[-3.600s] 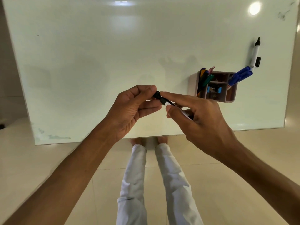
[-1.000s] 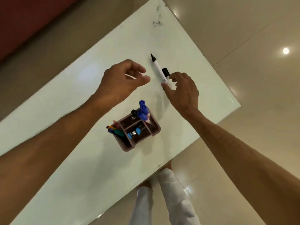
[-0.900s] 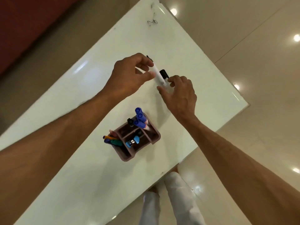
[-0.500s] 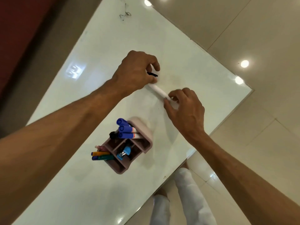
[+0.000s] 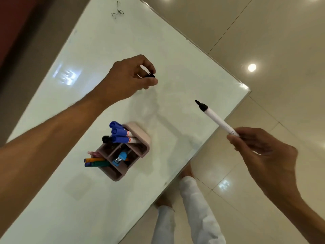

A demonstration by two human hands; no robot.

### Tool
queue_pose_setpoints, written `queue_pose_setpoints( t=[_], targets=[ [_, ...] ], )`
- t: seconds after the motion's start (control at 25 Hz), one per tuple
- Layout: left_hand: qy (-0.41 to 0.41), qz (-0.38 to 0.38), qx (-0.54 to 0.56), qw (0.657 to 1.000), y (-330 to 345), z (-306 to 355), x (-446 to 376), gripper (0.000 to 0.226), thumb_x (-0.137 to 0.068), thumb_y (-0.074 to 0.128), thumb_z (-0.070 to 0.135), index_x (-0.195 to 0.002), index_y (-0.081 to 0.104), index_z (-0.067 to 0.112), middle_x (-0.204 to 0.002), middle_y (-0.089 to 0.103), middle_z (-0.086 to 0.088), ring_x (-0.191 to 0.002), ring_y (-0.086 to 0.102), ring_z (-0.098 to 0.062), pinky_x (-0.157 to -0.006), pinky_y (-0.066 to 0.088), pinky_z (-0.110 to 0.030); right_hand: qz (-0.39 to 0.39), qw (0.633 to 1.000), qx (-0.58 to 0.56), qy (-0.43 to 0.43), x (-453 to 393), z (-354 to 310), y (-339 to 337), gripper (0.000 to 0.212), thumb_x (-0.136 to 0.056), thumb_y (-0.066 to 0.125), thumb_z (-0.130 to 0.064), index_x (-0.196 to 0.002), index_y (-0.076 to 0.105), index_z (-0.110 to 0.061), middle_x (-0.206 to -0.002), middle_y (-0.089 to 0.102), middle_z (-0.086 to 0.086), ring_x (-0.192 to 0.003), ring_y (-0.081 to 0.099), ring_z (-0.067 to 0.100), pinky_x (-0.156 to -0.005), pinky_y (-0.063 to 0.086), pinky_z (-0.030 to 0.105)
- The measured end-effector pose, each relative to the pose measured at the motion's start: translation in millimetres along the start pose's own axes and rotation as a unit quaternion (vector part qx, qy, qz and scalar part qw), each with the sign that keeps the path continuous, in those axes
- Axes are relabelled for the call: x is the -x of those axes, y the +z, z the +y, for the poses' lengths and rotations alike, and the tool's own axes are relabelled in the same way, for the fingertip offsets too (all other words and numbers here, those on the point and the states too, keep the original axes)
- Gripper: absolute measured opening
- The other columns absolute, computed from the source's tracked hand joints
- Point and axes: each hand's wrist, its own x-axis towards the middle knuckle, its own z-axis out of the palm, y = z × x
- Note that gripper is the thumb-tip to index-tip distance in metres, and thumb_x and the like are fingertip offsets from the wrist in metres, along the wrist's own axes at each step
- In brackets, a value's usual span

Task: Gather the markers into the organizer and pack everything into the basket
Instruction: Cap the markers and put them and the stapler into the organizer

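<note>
Left hand [image 5: 130,80] over the white worktop [image 5: 98,71], fingers curled, pinching a small black cap [image 5: 149,75] between thumb and fingertips. Right hand [image 5: 260,152] off the worktop's near edge, above the floor, closed on the rear end of a white marker [image 5: 217,119]. Marker uncapped, black tip pointing up and left toward the left hand; cap and marker well apart.

Pink organizer [image 5: 139,138] stands on the worktop, between and nearer than the two hands. One compartment holds three blue-capped markers [image 5: 119,132] and a black-capped one [image 5: 105,139]. Orange and green pens [image 5: 95,162] stick out of the left side. Small blue object [image 5: 120,158] in a middle compartment, kind unclear. Black scribble [image 5: 117,13] at the worktop's far corner. No basket in view.
</note>
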Motion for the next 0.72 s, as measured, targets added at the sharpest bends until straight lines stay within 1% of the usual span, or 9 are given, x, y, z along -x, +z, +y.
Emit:
queue_pose_setpoints(
  t=[0.08,0.16,0.28,0.36,0.44,0.52,0.6,0.64,0.72],
  targets=[
    [-0.012,-0.030,0.110,0.993,-1,7,27,0.024,-0.090,0.079,0.045,-0.111,0.076,0.034,-0.094,0.080,0.003,-0.080,0.074,-0.011,-0.076,0.058,-0.023,-0.008,1.000,-0.015,-0.010,1,-18,-4,0.021,-0.089,0.082,-0.028,-0.109,0.080,-0.022,-0.091,0.080,-0.013,-0.080,0.079,0.007,-0.080,0.062,0.020],
    [-0.027,-0.018,0.208,0.978,-3,11,57,0.030,-0.087,0.080,0.047,-0.110,0.080,0.029,-0.093,0.077,0.002,-0.078,0.065,-0.013,-0.074,0.053,-0.022,-0.014,0.999,-0.028,-0.030,1,-39,-1,0.025,-0.090,0.082,-0.025,-0.113,0.079,-0.018,-0.095,0.081,-0.008,-0.083,0.080,0.008,-0.082,0.063,0.025],
    [-0.047,-0.012,0.287,0.957,-12,7,102,0.032,-0.082,0.085,0.044,-0.107,0.084,0.024,-0.093,0.071,0.001,-0.080,0.058,-0.013,-0.074,0.050,-0.020,-0.029,0.996,-0.057,-0.066,6,-69,14,0.025,-0.092,0.082,-0.026,-0.115,0.078,-0.016,-0.098,0.081,-0.005,-0.086,0.080,0.010,-0.083,0.064,0.028],
    [-0.055,-0.021,0.317,0.947,-20,1,132,0.035,-0.080,0.084,0.040,-0.108,0.084,0.020,-0.090,0.072,0.001,-0.076,0.060,-0.010,-0.075,0.051,-0.019,-0.049,0.992,-0.075,-0.092,14,-86,25,0.025,-0.093,0.082,-0.026,-0.115,0.079,-0.016,-0.099,0.081,-0.005,-0.086,0.080,0.014,-0.082,0.066,0.034],
    [-0.053,-0.013,0.338,0.940,-27,-10,161,0.034,-0.079,0.084,0.035,-0.108,0.084,0.016,-0.090,0.073,-0.002,-0.074,0.065,-0.010,-0.075,0.054,-0.018,-0.078,0.987,-0.073,-0.120,27,-101,37,0.025,-0.093,0.082,-0.026,-0.115,0.079,-0.016,-0.100,0.081,-0.004,-0.087,0.080,0.015,-0.081,0.066,0.035],
    [-0.039,-0.011,0.348,0.937,-28,-21,185,0.030,-0.080,0.082,0.028,-0.107,0.084,0.015,-0.091,0.075,-0.004,-0.073,0.067,-0.008,-0.074,0.055,-0.016,-0.103,0.983,-0.056,-0.138,42,-112,46,0.025,-0.093,0.082,-0.027,-0.115,0.079,-0.016,-0.101,0.080,-0.008,-0.086,0.080,0.012,-0.080,0.066,0.030],
    [-0.031,-0.008,0.338,0.940,-30,-31,208,0.030,-0.080,0.083,0.031,-0.107,0.085,0.018,-0.095,0.076,-0.002,-0.075,0.065,-0.007,-0.075,0.054,-0.016,-0.123,0.978,-0.031,-0.163,55,-123,51,0.026,-0.093,0.082,-0.028,-0.115,0.079,-0.016,-0.102,0.080,-0.010,-0.086,0.080,0.008,-0.079,0.063,0.022],
    [-0.031,-0.002,0.331,0.943,-32,-36,218,0.031,-0.079,0.084,0.033,-0.107,0.085,0.020,-0.096,0.075,-0.003,-0.076,0.062,-0.007,-0.076,0.053,-0.017,-0.134,0.975,-0.019,-0.175,62,-128,54,0.026,-0.093,0.081,-0.029,-0.115,0.078,-0.015,-0.103,0.080,-0.009,-0.086,0.079,0.007,-0.079,0.063,0.020],
    [-0.032,0.009,0.315,0.949,-33,-45,236,0.030,-0.085,0.081,0.039,-0.109,0.084,0.021,-0.094,0.069,-0.003,-0.072,0.055,-0.008,-0.074,0.048,-0.020,-0.161,0.970,-0.007,-0.181,72,-138,59,0.025,-0.094,0.080,-0.028,-0.116,0.078,-0.016,-0.103,0.080,-0.007,-0.086,0.079,0.009,-0.080,0.064,0.024]
  ],
)
